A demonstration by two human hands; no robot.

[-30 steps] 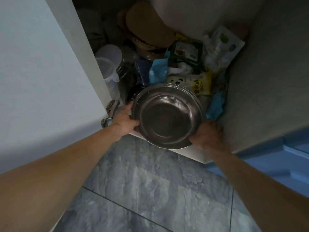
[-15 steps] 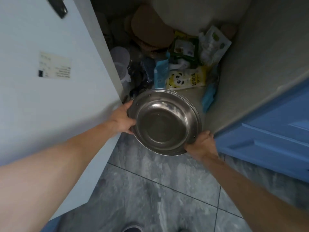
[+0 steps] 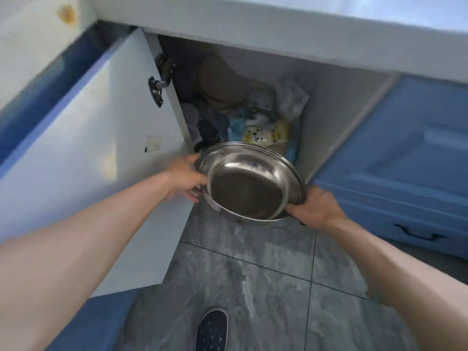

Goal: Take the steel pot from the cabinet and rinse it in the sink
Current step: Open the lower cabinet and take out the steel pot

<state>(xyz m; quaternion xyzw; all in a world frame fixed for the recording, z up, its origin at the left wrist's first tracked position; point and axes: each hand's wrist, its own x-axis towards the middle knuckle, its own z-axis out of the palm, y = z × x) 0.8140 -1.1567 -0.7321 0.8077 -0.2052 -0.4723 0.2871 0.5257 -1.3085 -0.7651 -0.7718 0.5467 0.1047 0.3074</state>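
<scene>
A round, shallow steel pot (image 3: 249, 183) with an empty, shiny inside hangs in the air just in front of the open cabinet (image 3: 326, 117), tilted with its opening toward me. My left hand (image 3: 186, 179) grips its left rim. My right hand (image 3: 312, 211) holds its lower right rim. The pot is outside the cabinet, above the grey floor tiles. No sink is in view.
The cabinet door (image 3: 96, 160) stands open on the left. Packets, bags and a brown lid fill the cabinet behind the pot. A blue drawer front (image 3: 405, 160) with a dark handle is on the right. The countertop edge (image 3: 278, 29) runs overhead. A dark slipper (image 3: 212, 330) shows below.
Both hands have lifted the pot out of the cabinet and toward me. The view has pulled back and up, so the countertop edge and door hinges show.
</scene>
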